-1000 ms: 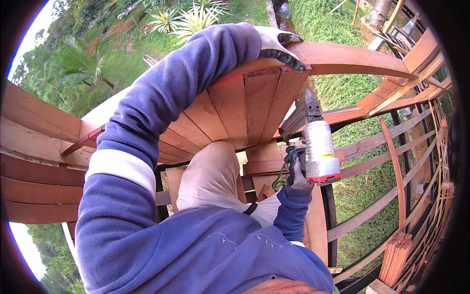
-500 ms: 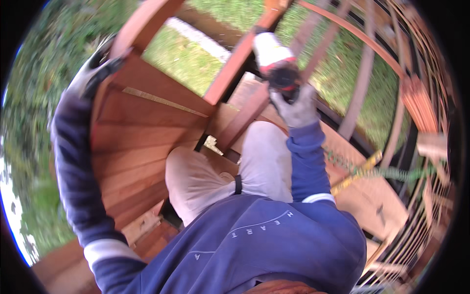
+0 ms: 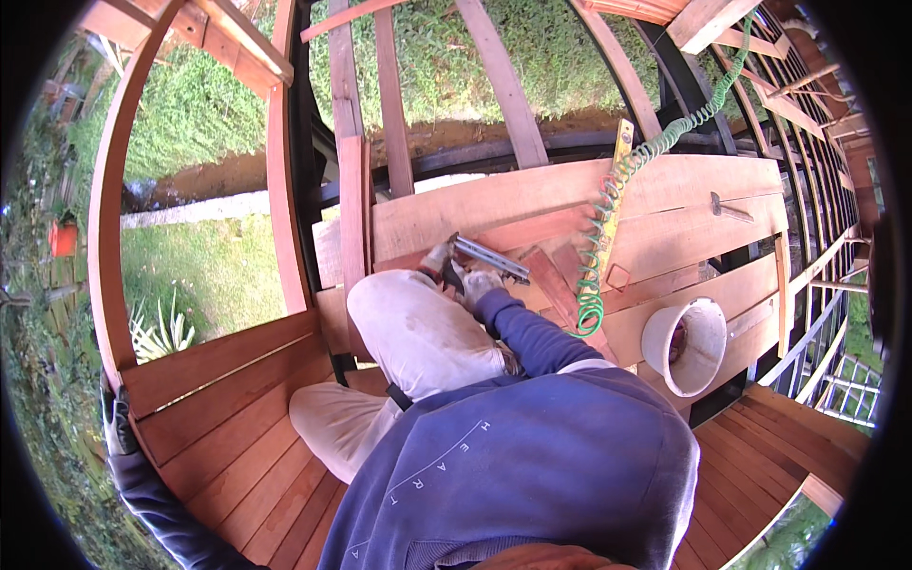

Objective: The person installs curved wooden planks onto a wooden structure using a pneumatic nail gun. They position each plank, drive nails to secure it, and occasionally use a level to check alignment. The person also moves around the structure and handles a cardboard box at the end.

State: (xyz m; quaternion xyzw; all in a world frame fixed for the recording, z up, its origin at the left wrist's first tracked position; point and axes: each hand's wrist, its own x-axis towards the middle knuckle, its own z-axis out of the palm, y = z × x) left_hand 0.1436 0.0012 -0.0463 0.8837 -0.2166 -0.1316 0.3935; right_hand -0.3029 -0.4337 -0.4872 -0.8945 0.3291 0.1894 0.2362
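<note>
My gloved left hand [image 3: 119, 423] is at the far left, closed on the outer edge of the reddish wooden plank panel [image 3: 228, 385], by the foot of a wooden post [image 3: 116, 218]. My right hand [image 3: 481, 286], in a pale glove, is beside my raised knee, low over the boards. It is closed around the dark grip of what looks like a nail gun [image 3: 489, 255], with a long silver magazine. My knee and the hand hide part of its body. Short reddish board pieces [image 3: 554, 285] lie just right of it.
A green coiled hose [image 3: 655, 142] runs over the plank platform [image 3: 665, 190], across a yellow spirit level [image 3: 619, 180]. A white bucket [image 3: 686, 347] stands on the right; a hammer [image 3: 731, 208] lies behind it. Gaps between beams [image 3: 503, 85] show grass below.
My view has swung to the right. My right hand has brought the tool down from in front of me to the boards by my knee. The left hand keeps its hold on the panel edge.
</note>
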